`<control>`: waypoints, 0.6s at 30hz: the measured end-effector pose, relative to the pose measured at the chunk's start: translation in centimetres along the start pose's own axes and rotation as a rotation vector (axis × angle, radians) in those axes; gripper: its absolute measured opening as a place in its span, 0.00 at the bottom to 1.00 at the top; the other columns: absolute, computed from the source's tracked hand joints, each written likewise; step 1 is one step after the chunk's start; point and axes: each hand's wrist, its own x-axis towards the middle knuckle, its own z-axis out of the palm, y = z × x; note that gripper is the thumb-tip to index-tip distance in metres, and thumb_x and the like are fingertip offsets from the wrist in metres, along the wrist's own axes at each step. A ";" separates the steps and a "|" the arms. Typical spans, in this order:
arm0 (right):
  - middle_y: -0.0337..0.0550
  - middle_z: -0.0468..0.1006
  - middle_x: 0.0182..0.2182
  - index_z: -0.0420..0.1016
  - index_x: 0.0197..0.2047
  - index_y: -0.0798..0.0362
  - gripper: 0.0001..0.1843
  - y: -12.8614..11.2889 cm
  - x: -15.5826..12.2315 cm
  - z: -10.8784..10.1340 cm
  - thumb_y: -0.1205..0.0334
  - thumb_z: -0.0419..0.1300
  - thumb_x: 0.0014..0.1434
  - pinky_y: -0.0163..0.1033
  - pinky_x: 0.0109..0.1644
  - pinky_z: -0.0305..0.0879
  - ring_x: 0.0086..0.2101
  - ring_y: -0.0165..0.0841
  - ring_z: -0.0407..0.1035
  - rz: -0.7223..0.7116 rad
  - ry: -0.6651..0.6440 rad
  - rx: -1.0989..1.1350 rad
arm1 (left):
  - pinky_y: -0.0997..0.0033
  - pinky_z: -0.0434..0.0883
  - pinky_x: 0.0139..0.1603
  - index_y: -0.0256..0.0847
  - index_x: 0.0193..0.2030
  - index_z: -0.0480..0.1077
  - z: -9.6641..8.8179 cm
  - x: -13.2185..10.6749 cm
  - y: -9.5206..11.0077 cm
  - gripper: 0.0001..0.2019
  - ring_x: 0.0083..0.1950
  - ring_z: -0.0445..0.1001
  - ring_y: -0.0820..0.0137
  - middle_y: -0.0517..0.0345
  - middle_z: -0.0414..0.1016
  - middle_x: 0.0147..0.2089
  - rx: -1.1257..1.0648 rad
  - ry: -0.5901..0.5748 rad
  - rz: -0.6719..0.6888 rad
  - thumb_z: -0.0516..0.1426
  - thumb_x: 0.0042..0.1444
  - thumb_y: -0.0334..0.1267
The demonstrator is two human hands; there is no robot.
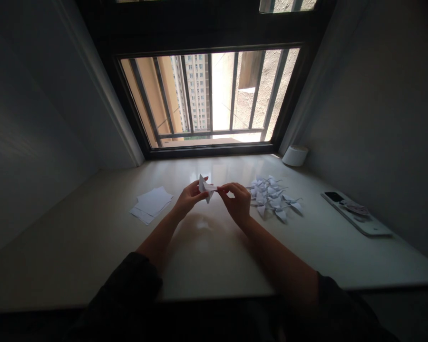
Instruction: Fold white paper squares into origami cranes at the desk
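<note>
Above the middle of the white tabletop, both hands hold a partly folded white paper crane [206, 188]. My left hand [191, 196] grips its body between thumb and fingers, with a pointed wing standing up and another pointing down. At the crane's right end, my right hand [236, 199] pinches a narrow tip between thumb and forefinger. Just right of that hand lies a cluster of finished paper cranes [267, 194]. Left of my left hand rests a small stack of white paper sheets [153, 202].
A white tabletop [207, 266] runs up to a dark-framed, barred window [210, 97]. At the back right corner stands a white roll-like object [295, 156]. A phone [356, 214] lies along the right wall. Walls close in both sides.
</note>
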 end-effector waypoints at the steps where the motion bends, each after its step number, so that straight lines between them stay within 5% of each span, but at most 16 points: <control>1: 0.39 0.77 0.25 0.76 0.28 0.49 0.08 -0.2 0.0 -0.1 0.59 0.60 0.56 0.39 0.37 0.64 0.29 0.32 0.70 -0.026 -0.014 0.003 | 0.61 0.67 0.48 0.35 0.60 0.61 0.0 0.0 0.0 0.36 0.51 0.71 0.57 0.42 0.73 0.51 -0.008 -0.004 0.009 0.65 0.43 0.41; 18: 0.40 0.79 0.33 0.77 0.43 0.44 0.14 0.8 0.0 0.9 0.58 0.65 0.51 0.40 0.38 0.68 0.31 0.32 0.70 0.073 -0.117 0.198 | 0.64 0.71 0.42 0.35 0.52 0.69 -1.0 0.2 -0.3 0.31 0.40 0.74 0.64 0.52 0.77 0.39 0.214 0.099 0.087 0.67 0.40 0.42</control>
